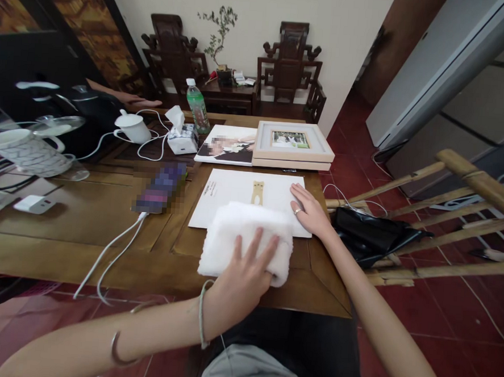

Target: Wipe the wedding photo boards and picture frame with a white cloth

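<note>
White towel [236, 224] under left hand [240, 281] partly hides card [235, 190].

soft even daylight, mild glare, wide-angle bending at edges

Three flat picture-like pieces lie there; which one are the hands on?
The white board with the cat figure: right hand flat on it, left hand pressing a white towel over it. The photo print and wooden frame lie behind, untouched.
</note>
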Action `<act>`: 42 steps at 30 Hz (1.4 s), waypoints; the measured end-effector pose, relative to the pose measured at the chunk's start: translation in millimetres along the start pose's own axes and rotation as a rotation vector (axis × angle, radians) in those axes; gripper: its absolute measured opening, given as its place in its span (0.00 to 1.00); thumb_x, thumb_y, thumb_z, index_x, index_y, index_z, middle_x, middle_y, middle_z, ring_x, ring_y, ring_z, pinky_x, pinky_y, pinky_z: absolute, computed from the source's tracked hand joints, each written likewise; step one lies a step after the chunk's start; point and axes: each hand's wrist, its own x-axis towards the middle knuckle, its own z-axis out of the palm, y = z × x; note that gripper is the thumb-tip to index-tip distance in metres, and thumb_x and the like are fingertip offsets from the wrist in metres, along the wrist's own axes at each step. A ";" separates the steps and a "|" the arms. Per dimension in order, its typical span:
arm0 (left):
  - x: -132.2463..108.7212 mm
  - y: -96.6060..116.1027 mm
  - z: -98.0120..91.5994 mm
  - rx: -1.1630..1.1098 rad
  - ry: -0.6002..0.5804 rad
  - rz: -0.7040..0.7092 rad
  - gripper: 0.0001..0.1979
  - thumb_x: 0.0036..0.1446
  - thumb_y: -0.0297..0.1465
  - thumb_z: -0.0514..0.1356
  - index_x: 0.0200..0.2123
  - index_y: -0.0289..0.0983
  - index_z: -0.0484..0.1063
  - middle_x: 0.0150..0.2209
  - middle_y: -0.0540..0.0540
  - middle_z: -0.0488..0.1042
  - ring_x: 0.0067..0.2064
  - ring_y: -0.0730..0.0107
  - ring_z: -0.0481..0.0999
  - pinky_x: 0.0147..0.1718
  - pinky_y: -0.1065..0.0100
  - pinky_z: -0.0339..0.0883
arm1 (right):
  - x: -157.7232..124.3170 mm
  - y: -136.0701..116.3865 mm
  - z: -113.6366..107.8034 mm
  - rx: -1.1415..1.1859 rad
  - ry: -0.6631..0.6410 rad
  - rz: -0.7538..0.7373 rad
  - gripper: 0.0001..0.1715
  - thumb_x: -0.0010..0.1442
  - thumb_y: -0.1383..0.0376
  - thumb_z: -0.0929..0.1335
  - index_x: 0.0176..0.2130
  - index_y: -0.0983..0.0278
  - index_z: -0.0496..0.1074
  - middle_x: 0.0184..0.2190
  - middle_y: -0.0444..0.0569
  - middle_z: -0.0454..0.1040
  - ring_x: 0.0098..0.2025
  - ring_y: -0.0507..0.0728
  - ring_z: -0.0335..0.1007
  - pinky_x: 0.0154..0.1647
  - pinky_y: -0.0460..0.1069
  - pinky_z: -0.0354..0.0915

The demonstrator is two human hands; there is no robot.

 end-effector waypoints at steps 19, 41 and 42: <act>108.6 -60.4 6.1 0.134 -0.043 -0.136 0.19 0.64 0.22 0.49 0.51 0.35 0.74 0.68 0.36 0.53 0.67 0.37 0.52 0.57 0.34 0.56 | 1.1 4.5 0.6 0.026 0.010 -0.014 0.29 0.62 0.64 0.61 0.61 0.62 0.66 0.63 0.52 0.63 0.67 0.63 0.53 0.68 0.64 0.51; 110.2 -46.5 -1.9 0.082 -0.044 -0.020 0.18 0.60 0.20 0.51 0.49 0.34 0.75 0.67 0.35 0.54 0.67 0.39 0.53 0.56 0.36 0.58 | -3.1 -8.0 -9.9 0.234 0.156 -0.007 0.30 0.67 0.53 0.58 0.62 0.64 0.64 0.64 0.54 0.62 0.66 0.59 0.56 0.68 0.57 0.52; 106.6 -38.1 -2.6 0.087 -0.020 -0.008 0.18 0.61 0.22 0.51 0.49 0.34 0.75 0.67 0.34 0.55 0.66 0.39 0.54 0.56 0.36 0.59 | -3.2 -8.6 -10.4 0.243 0.155 -0.025 0.30 0.67 0.53 0.59 0.62 0.64 0.65 0.64 0.54 0.61 0.66 0.59 0.55 0.68 0.56 0.51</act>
